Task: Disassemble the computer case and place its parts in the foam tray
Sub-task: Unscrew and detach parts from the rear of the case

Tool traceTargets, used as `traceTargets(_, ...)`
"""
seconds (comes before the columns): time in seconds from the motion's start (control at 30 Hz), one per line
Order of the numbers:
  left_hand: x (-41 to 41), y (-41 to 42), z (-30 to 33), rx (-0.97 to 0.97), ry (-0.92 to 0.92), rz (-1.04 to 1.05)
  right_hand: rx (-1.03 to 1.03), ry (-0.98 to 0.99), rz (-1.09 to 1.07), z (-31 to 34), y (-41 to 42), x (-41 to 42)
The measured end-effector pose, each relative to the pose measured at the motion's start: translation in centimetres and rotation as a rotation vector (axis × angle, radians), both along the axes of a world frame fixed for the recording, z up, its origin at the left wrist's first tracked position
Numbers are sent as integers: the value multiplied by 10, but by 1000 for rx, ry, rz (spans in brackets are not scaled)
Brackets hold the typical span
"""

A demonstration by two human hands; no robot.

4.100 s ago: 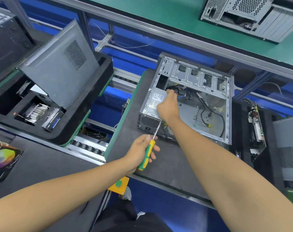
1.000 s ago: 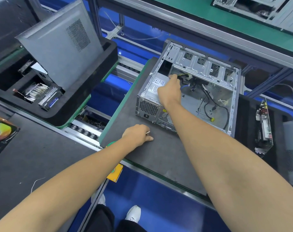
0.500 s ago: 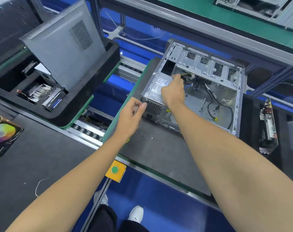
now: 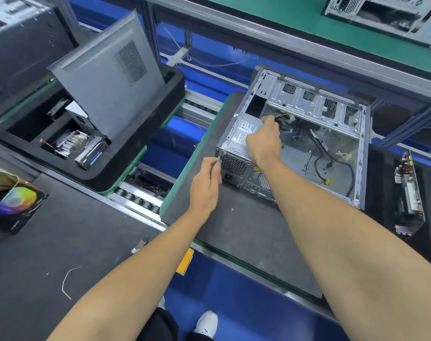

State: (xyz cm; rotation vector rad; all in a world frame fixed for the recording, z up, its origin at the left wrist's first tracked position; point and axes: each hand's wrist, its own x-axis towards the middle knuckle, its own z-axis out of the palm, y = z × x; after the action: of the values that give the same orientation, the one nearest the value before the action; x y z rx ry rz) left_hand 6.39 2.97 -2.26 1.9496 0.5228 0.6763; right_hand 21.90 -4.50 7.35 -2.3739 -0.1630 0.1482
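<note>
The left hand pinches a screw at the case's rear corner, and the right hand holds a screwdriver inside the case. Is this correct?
Not quite. In the head view the right hand holds no screwdriver; it rests on the power supply inside the case. The left hand does pinch a screw.

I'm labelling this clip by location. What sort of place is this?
Most likely a factory line for taking computers apart: an opened computer case sits on a pallet over a roller conveyor, with a foam tray holding removed parts beside it.
</note>
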Motion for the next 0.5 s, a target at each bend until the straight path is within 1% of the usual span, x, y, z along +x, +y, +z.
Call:
traceTargets(0.2,7,3,5,-68,84,-52,-15,-12,-4,-2,1,2)
traceTargets(0.37,8,6,3,91,118,-53,-17,-6,-8,-3,2,3)
traceTargets(0.5,8,7,1,123,122,-47,-14,-3,-7,-5,2,4)
